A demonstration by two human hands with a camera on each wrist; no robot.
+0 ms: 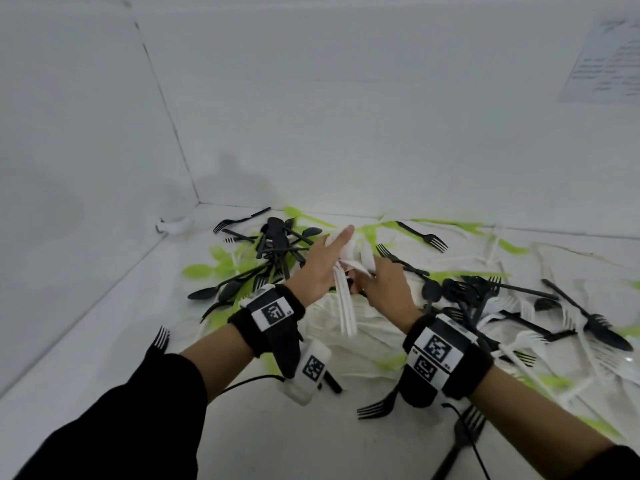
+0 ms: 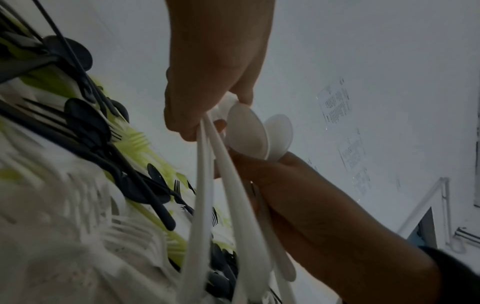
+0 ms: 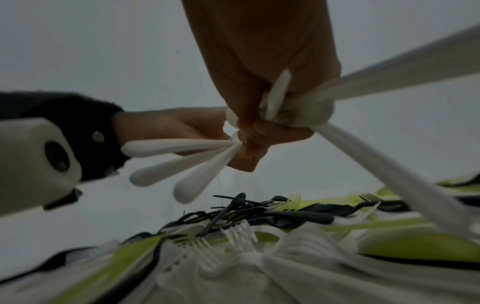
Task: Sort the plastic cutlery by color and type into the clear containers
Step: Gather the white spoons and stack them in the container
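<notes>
white spoons [image 2: 248, 131]: smooth matt plastic | wrist bands [image 1: 273, 311]: black cloth

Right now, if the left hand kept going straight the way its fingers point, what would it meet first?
Probably the green cutlery by the back wall, just past the left hand and its white spoons; depth is unclear.

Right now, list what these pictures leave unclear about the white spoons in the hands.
- Count of white spoons: head view, both hands cover the bowls; handles overlap.
- Right hand grip: head view shows only its back; the right wrist view is blurred.
- Left hand fingertips: left wrist view, hidden behind spoon bowls.
- Clear containers: in no view.
- White forks underneath: blurred, uncountable.
</notes>
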